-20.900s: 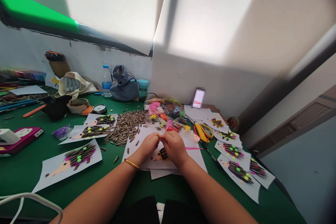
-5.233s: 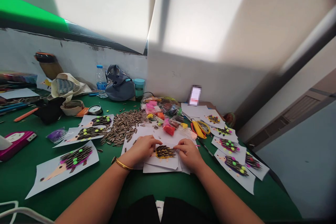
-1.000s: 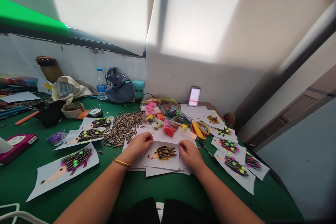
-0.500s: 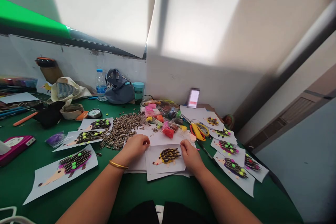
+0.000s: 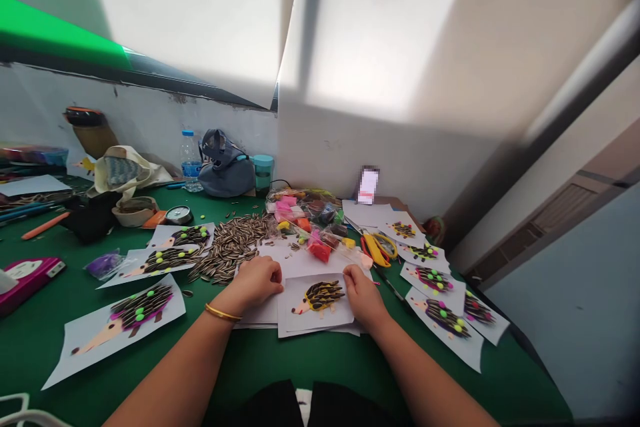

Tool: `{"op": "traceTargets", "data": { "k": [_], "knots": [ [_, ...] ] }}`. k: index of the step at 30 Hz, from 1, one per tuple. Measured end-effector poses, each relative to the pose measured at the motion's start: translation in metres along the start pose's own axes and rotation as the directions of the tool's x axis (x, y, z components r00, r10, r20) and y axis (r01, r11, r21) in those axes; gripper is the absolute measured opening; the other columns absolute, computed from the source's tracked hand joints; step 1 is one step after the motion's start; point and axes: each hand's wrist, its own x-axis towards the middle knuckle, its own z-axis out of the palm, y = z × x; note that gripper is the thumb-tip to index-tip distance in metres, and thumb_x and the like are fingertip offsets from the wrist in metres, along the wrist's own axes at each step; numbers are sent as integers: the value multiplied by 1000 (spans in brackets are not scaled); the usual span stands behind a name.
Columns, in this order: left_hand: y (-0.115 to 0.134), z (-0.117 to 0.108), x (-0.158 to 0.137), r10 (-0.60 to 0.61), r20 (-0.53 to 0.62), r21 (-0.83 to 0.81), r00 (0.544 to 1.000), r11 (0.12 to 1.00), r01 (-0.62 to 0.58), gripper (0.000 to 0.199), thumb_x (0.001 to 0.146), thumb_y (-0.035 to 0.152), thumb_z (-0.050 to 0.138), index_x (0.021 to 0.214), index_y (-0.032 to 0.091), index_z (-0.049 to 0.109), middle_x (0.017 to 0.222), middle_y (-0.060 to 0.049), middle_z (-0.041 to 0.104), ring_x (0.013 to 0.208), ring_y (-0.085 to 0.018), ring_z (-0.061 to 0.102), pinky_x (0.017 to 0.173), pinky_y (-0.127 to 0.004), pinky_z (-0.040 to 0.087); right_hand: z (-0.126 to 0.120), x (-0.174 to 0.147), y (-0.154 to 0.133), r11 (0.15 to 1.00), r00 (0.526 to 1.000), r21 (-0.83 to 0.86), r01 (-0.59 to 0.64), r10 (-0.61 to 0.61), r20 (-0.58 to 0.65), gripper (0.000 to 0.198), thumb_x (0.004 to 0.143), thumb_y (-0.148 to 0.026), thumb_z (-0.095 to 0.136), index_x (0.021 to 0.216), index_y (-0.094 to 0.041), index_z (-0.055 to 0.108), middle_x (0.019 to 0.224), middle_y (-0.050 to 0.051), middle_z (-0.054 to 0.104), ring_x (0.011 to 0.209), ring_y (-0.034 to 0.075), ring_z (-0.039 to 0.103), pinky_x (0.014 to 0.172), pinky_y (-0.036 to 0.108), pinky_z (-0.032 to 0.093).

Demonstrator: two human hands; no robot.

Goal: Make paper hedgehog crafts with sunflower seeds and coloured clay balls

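A: In the head view, where is the piece being worked on?

B: The hedgehog card (image 5: 318, 323) lies between the two hands, over some white sheets (image 5: 261, 317). Call it the centre of the dial.

A: And the fingers?

B: The right hand (image 5: 365, 295), at two o'clock, has thumb and forefinger pinched together on the card's edge. The left hand (image 5: 256, 281), at ten o'clock, has its fingertips curled close together by the opposite corner; whether they grip the paper or merely rest beside it, I can't tell at this size.

A: How far along does it look?

B: Well along, I'd judge. The seed spines are laid, and the snout, eye, mouth and feet are in place. It carries none of the bright round dots that sit on the cards at three o'clock (image 5: 443, 320) and the cards at nine (image 5: 140, 307); measured against those, dots are what's missing.

A: What lies around it?

B: A heap of sunflower seeds (image 5: 233, 243) at ten o'clock, bags of modelling clay (image 5: 319, 248) at twelve, yellow-handled scissors (image 5: 377, 252) at two.

A: How does the hedgehog itself look?

B: Tidy. The pale snout points to eight o'clock, with a dark nose and a red mouth. Dark, overlapping spines sweep towards three, yellow shows around their edge, and a plain white margin frames everything.
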Motion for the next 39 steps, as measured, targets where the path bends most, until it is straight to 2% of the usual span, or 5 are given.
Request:
{"op": "traceTargets", "data": {
  "k": [11,16,23,30,39],
  "knots": [
    [1,6,3,-32,-88,-9,996,999,32,9,77,26,62,82,25,70,91,-4,69,96,-24,59,80,-34,38,-1,2,2,999,999,37,-38,37,12,19,93,-34,34,90,-24,50,85,2,65,78,20,60,67,29,39],
    [3,9,9,24,-128,-105,992,994,-38,30,91,35,45,89,24,72,96,-6,71,95,-23,61,80,-32,39,2,3,4,998,1000,49,-25,25,3,18,92,-33,35,90,-24,50,85,3,65,80,21,60,70,29,40],
    [12,14,8,85,-140,-198,986,974,-112,18,82,30,57,86,24,74,91,-4,72,87,-21,62,74,-28,39,1,3,3,994,1000,109,-18,18,-4,20,91,-35,36,90,-23,52,87,4,65,82,21,60,71,30,42],
    [9,11,7,-12,-108,-284,994,959,-19,21,83,31,53,84,22,71,86,-3,72,79,-20,62,65,-27,37,-6,-5,2,978,998,202,-54,44,55,39,92,-43,39,122,-21,52,69,-2,56,65,18,55,62,28,39],
    [-1,14,13,-91,-100,-330,991,943,53,19,83,32,53,84,21,70,84,-3,72,78,-19,62,63,-25,37,-13,-18,2,979,982,205,-18,-21,189,52,83,-26,48,135,-24,46,78,-3,55,68,14,53,65,26,40]
  ]
}}
